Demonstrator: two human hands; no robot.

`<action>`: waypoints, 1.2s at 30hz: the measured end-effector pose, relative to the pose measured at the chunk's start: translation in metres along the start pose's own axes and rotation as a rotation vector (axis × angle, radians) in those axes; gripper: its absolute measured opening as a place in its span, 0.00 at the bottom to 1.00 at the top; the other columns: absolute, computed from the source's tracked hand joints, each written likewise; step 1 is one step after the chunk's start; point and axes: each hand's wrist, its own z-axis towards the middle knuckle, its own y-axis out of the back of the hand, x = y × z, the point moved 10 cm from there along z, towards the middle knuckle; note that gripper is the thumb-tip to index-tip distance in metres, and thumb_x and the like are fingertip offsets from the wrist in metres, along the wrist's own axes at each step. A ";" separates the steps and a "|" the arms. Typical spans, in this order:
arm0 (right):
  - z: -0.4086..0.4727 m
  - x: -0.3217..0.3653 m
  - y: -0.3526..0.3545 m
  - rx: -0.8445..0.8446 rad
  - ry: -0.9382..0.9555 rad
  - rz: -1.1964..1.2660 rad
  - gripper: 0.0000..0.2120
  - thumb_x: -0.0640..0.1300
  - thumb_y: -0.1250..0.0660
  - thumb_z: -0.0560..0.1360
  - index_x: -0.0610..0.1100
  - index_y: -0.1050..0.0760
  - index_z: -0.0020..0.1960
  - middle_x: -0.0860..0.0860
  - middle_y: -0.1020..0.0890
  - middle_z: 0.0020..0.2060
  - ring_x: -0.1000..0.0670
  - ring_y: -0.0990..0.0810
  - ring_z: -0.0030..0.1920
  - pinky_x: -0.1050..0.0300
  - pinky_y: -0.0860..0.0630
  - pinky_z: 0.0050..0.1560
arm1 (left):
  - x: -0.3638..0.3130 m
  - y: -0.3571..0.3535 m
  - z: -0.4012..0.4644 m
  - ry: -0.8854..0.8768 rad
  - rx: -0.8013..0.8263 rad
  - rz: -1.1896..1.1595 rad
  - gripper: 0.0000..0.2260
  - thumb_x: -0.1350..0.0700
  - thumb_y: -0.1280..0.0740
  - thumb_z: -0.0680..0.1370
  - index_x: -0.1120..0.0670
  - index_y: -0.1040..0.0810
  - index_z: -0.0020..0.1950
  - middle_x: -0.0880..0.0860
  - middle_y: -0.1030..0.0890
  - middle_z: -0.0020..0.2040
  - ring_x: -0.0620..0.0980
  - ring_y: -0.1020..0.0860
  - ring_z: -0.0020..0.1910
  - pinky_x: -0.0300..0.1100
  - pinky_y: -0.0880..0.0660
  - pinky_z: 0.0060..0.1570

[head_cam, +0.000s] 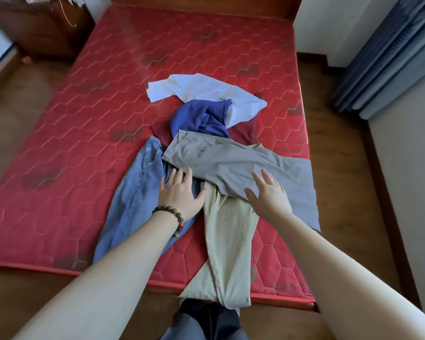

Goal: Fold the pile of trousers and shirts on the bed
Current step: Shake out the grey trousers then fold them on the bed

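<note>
A pile of clothes lies on the red mattress [84, 123]. Grey trousers [231, 160] stretch across the pile toward the right edge. Under them lie blue jeans [135, 192] on the left and beige trousers [228, 231] hanging over the front edge. Farther back sit a crumpled blue shirt [199, 116], a white shirt [201, 92] and a dark red garment [162, 132]. My left hand [179, 192], with a bead bracelet on the wrist, rests flat with straight fingers at the grey trousers' near edge. My right hand [268, 192] lies spread on the grey trousers.
A dark wooden cabinet [42, 28] stands at the back left beside the bed. Blue-grey curtains [388, 52] hang at the right. Wooden floor [17, 104] surrounds the bed. My own legs [206, 322] show at the bed's front edge.
</note>
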 end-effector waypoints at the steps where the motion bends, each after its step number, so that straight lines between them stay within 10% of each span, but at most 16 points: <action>1: 0.007 -0.003 -0.007 0.005 -0.001 -0.002 0.28 0.58 0.45 0.80 0.50 0.45 0.78 0.47 0.47 0.78 0.48 0.51 0.78 0.45 0.49 0.76 | 0.002 -0.010 0.006 0.000 0.013 -0.002 0.35 0.37 0.47 0.79 0.53 0.50 0.79 0.54 0.46 0.79 0.51 0.52 0.78 0.55 0.52 0.76; 17: 0.277 0.003 -0.181 0.105 0.161 -0.183 0.33 0.61 0.43 0.79 0.51 0.48 0.78 0.48 0.55 0.79 0.48 0.57 0.78 0.45 0.54 0.76 | 0.089 -0.181 0.230 0.089 -0.018 0.042 0.41 0.31 0.45 0.75 0.54 0.52 0.79 0.59 0.48 0.79 0.55 0.52 0.78 0.53 0.50 0.75; 27: 0.422 -0.014 -0.211 0.043 0.130 -0.414 0.55 0.76 0.39 0.66 0.49 0.62 0.78 0.46 0.59 0.78 0.45 0.60 0.78 0.38 0.56 0.75 | 0.127 -0.210 0.354 0.177 -0.135 0.061 0.54 0.22 0.47 0.67 0.60 0.52 0.79 0.64 0.49 0.78 0.59 0.51 0.78 0.53 0.50 0.76; 32: 0.432 -0.025 -0.235 0.059 0.138 -0.449 0.59 0.77 0.37 0.62 0.44 0.55 0.78 0.44 0.34 0.70 0.43 0.37 0.71 0.44 0.45 0.72 | 0.128 -0.230 0.364 0.165 -0.133 0.189 0.57 0.20 0.45 0.63 0.60 0.48 0.77 0.58 0.32 0.69 0.56 0.33 0.68 0.49 0.37 0.67; 36: 0.416 -0.016 -0.221 -0.133 0.182 -0.483 0.34 0.68 0.33 0.69 0.44 0.33 0.62 0.47 0.25 0.56 0.44 0.27 0.58 0.51 0.32 0.57 | 0.119 -0.219 0.354 0.153 -0.211 0.170 0.42 0.24 0.37 0.64 0.56 0.31 0.61 0.54 0.24 0.58 0.54 0.25 0.57 0.46 0.31 0.56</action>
